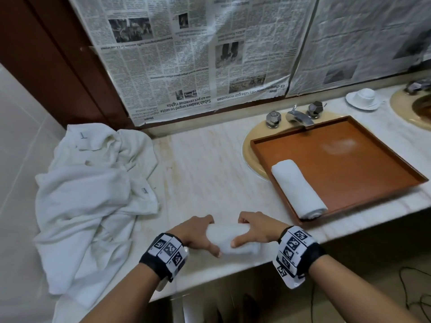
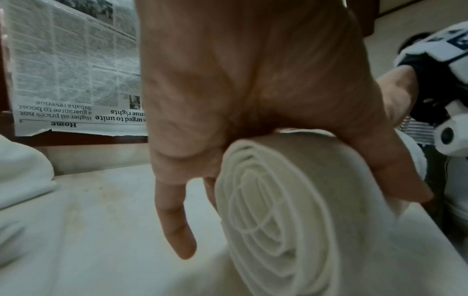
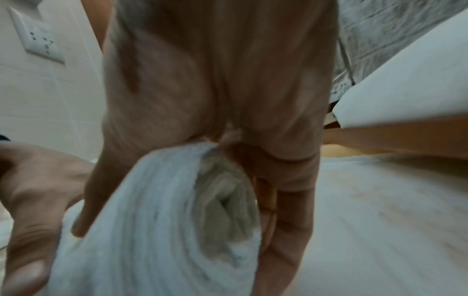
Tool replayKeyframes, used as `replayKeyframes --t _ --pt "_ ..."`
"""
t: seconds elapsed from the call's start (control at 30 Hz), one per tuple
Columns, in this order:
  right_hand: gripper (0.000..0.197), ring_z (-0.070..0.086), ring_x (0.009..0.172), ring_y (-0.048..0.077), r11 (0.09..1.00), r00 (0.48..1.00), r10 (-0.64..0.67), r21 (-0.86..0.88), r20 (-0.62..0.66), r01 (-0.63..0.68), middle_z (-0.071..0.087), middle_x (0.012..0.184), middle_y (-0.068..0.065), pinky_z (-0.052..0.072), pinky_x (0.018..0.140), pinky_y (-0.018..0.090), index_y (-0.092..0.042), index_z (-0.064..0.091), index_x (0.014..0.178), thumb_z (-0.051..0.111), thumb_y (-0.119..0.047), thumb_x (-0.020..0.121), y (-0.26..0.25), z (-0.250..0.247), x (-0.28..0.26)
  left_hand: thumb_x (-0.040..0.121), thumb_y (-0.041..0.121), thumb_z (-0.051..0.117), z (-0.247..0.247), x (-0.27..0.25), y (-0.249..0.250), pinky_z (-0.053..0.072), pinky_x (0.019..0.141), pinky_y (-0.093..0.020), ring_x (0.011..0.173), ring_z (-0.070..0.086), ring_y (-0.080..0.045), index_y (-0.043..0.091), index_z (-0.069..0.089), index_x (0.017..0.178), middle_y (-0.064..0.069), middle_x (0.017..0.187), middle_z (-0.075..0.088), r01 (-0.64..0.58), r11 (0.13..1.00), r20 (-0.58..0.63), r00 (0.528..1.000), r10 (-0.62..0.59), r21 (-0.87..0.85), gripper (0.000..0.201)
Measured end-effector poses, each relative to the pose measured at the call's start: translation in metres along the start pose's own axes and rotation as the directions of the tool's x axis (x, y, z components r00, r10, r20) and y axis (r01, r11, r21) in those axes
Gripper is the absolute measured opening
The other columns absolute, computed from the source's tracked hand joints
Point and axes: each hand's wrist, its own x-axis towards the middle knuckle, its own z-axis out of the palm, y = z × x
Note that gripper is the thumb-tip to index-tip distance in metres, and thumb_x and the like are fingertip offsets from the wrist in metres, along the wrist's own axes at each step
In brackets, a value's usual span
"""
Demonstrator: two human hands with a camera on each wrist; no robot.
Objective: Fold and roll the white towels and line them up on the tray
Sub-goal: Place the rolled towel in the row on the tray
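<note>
both hands, left hand [image 1: 194,231] and right hand [image 1: 257,228], grip a rolled towel [image 1: 229,238]; its blurred right end may loosen, unrolling before the tray [image 1: 345,164].

Newspaper sheets [image 1: 186,54] taped over mirror, chrome tap w/ two faceted knobs [image 1: 299,116], white cup on saucer [image 1: 363,97] by 2nd beige basin [image 1: 412,108], white wall socket [image 3: 38,38].

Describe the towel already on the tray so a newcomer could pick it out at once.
Find the brown tray lying over the sink by the tap. Along its left edge lies one white rolled towel, the only thing on the tray. Unlike the roll gripped by the left hand and right hand at the counter's front edge, or the loose towel heap at far left, nobody touches it.
</note>
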Motion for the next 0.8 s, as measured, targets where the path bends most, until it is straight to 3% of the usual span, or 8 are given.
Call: replayKeyframes --t 0.13,0.27,0.37,0.5,0.73,0.8 --pt "0.059 0.057 0.096 0.01 0.995 0.988 -0.014 0.1 -0.156 0.03 0.06 0.105 -0.01 0.049 0.081 0.029 -0.032 0.057 0.103 0.077 -0.069 0.062 0.006 -0.018 -0.026 0.061 0.065 0.084 -0.02 -0.001 0.008 0.049 0.085 -0.028 0.104 0.058 -0.013 0.036 0.048 0.127 0.008 0.119 0.061 -0.157 0.986 -0.038 0.987 0.155 -0.061 0.081" --pt "0.061 0.058 0.103 0.006 0.986 0.968 -0.037 0.149 -0.25 0.076 0.065 0.111 -0.014 0.049 0.092 0.029 -0.03 0.064 0.117 0.077 -0.065 0.069 0.012 -0.034 -0.062 0.061 0.064 0.084 -0.044 0.002 0.034 0.045 0.084 -0.019 0.105 0.058 -0.004 0.04 0.056 0.123 0.02 0.116 0.062 -0.31 0.95 -0.093 0.948 0.305 -0.035 0.071" --pt "0.059 0.059 0.104 0.003 0.971 0.946 -0.018 0.22 -0.325 0.093 0.067 0.111 -0.014 0.05 0.091 0.027 -0.031 0.065 0.119 0.078 -0.061 0.071 0.027 -0.044 -0.084 0.062 0.061 0.086 -0.062 0.009 0.065 0.047 0.082 -0.017 0.101 0.059 0.002 0.04 0.06 0.118 0.022 0.111 0.063 -0.364 0.931 -0.09 0.928 0.361 -0.018 0.064" --pt "0.059 0.062 0.1 0.001 0.944 0.913 0.028 0.311 -0.407 0.11 0.07 0.105 -0.015 0.054 0.087 0.03 -0.039 0.069 0.11 0.075 -0.074 0.063 0.057 -0.063 -0.103 0.058 0.065 0.086 -0.086 0.027 0.109 0.05 0.085 -0.02 0.101 0.06 0.001 0.04 0.064 0.113 0.021 0.11 0.064 -0.421 0.907 -0.105 0.902 0.418 -0.001 0.064" --pt "0.053 0.065 0.094 0.005 0.879 0.761 0.106 0.418 -0.64 0.229 0.072 0.102 -0.011 0.055 0.085 0.034 -0.033 0.07 0.113 0.076 -0.064 0.07 0.12 -0.112 -0.129 0.058 0.076 0.077 -0.129 0.085 0.215 0.05 0.088 -0.029 0.1 0.056 -0.003 0.04 0.062 0.114 0.016 0.109 0.058 -0.571 0.799 -0.109 0.797 0.595 0.186 0.069" --pt "0.054 0.065 0.096 0.003 0.869 0.723 0.144 0.435 -0.676 0.234 0.071 0.104 -0.013 0.054 0.087 0.033 -0.03 0.07 0.115 0.075 -0.062 0.071 0.141 -0.124 -0.131 0.059 0.074 0.079 -0.136 0.106 0.243 0.049 0.088 -0.03 0.1 0.056 -0.005 0.038 0.062 0.115 0.015 0.109 0.057 -0.579 0.79 -0.101 0.79 0.605 0.199 0.069"
